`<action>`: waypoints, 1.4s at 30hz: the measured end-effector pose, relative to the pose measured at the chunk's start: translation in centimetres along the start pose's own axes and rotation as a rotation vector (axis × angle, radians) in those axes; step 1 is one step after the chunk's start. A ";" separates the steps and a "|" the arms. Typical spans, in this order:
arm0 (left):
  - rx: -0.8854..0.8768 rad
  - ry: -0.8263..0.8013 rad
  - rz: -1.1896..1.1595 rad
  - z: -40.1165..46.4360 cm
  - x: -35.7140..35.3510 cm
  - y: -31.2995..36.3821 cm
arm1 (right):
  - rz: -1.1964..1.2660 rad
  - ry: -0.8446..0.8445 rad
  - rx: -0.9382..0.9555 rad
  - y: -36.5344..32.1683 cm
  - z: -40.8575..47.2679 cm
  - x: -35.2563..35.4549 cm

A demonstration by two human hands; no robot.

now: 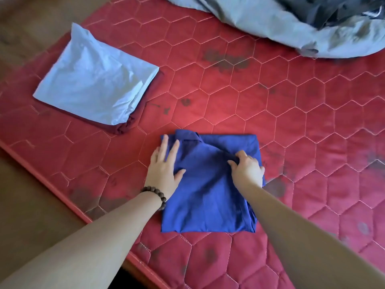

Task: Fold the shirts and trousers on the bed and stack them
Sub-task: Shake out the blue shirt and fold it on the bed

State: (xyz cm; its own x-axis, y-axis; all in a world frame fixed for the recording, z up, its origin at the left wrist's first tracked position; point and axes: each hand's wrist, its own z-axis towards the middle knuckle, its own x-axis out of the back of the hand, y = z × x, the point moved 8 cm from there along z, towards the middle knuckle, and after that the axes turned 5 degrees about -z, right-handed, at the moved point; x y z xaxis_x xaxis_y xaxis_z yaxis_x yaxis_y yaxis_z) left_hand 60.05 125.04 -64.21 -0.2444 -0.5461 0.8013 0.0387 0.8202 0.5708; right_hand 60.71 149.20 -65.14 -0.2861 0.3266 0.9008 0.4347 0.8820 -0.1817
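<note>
Leftward, I see a pale blue folded shirt (93,80) stacked on a maroon garment (127,127). My left hand (164,167) presses spread fingers onto the smooth blue shirt (206,195) mid-bed (270,122); my right hand (246,170) pinches its cloth.

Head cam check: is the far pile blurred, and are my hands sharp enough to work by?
Head view: the unfolded pile at the far edge is smeared; both hands, left hand and right hand, on the blue shirt read fairly sharp; wide-angle bending curves the mattress edge.
</note>
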 end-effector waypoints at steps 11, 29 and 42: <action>0.540 0.082 -0.338 -1.2 -1.4 -2.9 | 0.323 -0.105 -0.147 4.3 -1.9 -0.4; 0.214 -0.098 -0.360 1.1 5.6 -4.5 | 0.591 -0.046 -0.208 -3.9 -8.5 -4.0; 0.121 0.053 -0.453 12.9 25.7 -14.5 | 0.794 0.140 -0.045 -26.7 -2.9 4.1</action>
State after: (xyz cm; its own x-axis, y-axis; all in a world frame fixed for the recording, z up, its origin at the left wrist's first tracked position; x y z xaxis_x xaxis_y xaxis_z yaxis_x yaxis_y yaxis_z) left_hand 40.77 101.34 -54.22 -0.1606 -0.8592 0.4858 -0.1746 0.5091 0.8428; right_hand 50.41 125.98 -55.49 0.2312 0.8020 0.5507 0.4979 0.3888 -0.7752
